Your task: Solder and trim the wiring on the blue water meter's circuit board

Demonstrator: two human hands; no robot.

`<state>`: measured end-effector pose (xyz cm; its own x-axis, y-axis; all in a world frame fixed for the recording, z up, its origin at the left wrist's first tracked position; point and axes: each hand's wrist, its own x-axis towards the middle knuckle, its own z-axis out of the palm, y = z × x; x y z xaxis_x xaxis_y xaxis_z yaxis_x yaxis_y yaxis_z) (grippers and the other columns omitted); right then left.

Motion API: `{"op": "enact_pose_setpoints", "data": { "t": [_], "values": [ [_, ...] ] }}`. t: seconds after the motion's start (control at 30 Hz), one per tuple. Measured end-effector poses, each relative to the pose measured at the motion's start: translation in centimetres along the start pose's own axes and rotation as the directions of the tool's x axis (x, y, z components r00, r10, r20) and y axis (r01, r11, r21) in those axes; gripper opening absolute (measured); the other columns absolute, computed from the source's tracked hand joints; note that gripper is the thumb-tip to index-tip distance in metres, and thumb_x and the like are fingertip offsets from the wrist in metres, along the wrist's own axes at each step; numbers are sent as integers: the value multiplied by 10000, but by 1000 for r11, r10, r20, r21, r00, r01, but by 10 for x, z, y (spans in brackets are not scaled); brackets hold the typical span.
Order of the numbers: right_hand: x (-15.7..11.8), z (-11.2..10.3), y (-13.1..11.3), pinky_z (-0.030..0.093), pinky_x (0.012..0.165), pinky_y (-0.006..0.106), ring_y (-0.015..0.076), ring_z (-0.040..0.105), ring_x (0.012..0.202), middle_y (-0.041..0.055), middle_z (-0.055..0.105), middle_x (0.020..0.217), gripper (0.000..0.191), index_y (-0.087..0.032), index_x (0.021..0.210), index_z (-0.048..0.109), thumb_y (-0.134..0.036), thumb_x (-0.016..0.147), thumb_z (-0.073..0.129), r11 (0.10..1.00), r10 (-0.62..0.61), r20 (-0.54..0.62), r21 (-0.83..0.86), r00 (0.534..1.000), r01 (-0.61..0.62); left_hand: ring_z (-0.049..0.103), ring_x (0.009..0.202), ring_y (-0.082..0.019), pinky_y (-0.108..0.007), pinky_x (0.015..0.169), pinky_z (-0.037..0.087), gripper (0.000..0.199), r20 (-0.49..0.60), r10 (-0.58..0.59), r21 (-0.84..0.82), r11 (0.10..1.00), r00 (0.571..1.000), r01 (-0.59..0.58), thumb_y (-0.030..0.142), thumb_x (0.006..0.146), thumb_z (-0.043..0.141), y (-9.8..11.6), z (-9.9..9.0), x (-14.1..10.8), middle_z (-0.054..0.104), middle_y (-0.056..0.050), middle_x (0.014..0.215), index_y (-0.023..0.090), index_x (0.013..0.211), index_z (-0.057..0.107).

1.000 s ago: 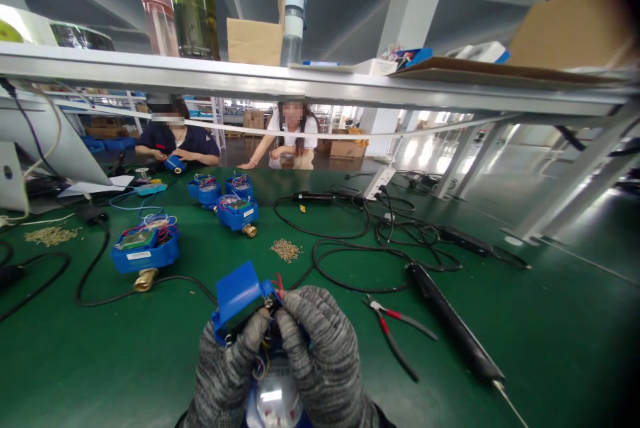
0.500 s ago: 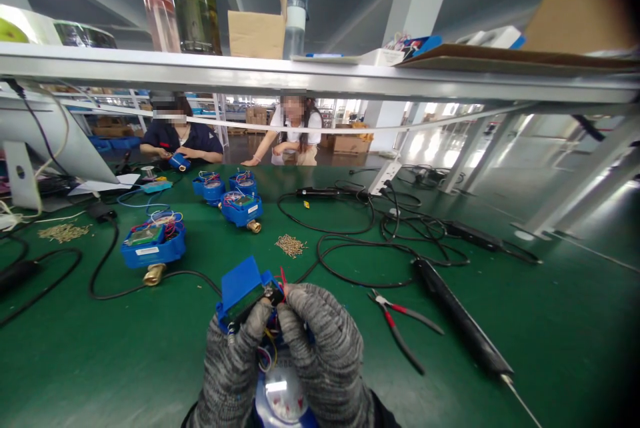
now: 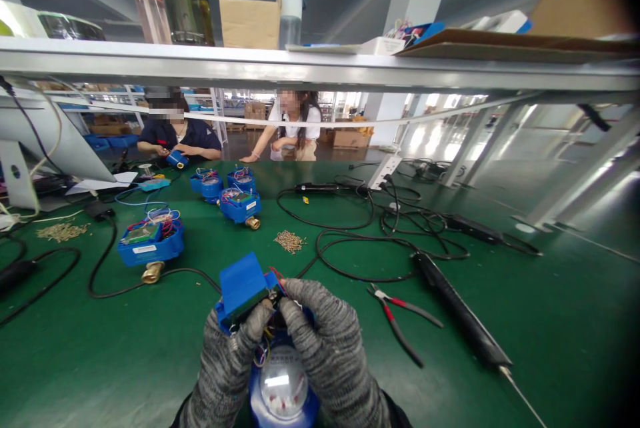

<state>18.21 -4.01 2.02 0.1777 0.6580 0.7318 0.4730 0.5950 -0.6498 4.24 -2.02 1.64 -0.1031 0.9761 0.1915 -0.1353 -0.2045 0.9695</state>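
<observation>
At the green surface [image 3: 150, 355], a blue meter [image 3: 284, 385] is gripped by the left hand [image 3: 227, 355], red wires [image 3: 277, 275] pinched by the right hand [image 3: 325, 335].

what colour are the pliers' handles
The handles are red near the joint, dark grey beyond, seen best in the head view.

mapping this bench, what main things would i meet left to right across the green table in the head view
Leftmost pile of screws, brass-ended blue water meter, left gloved hand, clear-domed water meter, right gloved hand, pliers, black electric screwdriver.
</observation>
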Motion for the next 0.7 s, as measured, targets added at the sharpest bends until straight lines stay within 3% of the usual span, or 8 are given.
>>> {"op": "enact_pose_setpoints", "data": {
  "t": [0.2,0.37,0.53,0.63,0.7],
  "values": [
    [-1,-6,0,599,796,276,178,723,850,38,758,940,159,-198,1001,740,-221,874,647,993,85,73,74,994,-90,763,833,-253,-249,760,624,376,110,9,9,1000,994,-10,452,665,834,0,-5,2,792,-76,910,170,907,782],
    [8,-16,0,569,783,221,144,707,859,1,751,950,167,-220,1008,723,-195,862,647,942,171,247,243,954,-232,762,850,-265,-265,775,625,345,153,59,62,996,987,-69,423,686,825,1,-5,2,790,-76,939,179,925,777],
    [14,-23,4,531,822,215,124,675,881,-2,726,976,181,-206,1048,689,-169,899,594,904,150,363,326,920,-277,756,864,-266,-291,804,617,399,205,112,144,979,972,-143,427,716,806,7,0,7,784,-93,977,161,1009,750],
    [14,-23,6,527,810,225,133,670,887,6,717,979,180,-202,1061,680,-179,914,578,896,128,375,353,918,-270,734,958,-269,-325,874,595,471,252,124,169,971,960,-169,411,740,792,6,-1,13,758,-105,1085,154,1122,697],
    [13,-23,8,526,819,237,141,669,896,6,713,990,171,-208,1065,673,-196,922,580,898,122,364,355,923,-259,727,958,-282,-362,880,587,460,262,121,202,963,957,-177,420,734,793,3,-4,17,757,-118,1066,142,1086,694]
  ]
}}
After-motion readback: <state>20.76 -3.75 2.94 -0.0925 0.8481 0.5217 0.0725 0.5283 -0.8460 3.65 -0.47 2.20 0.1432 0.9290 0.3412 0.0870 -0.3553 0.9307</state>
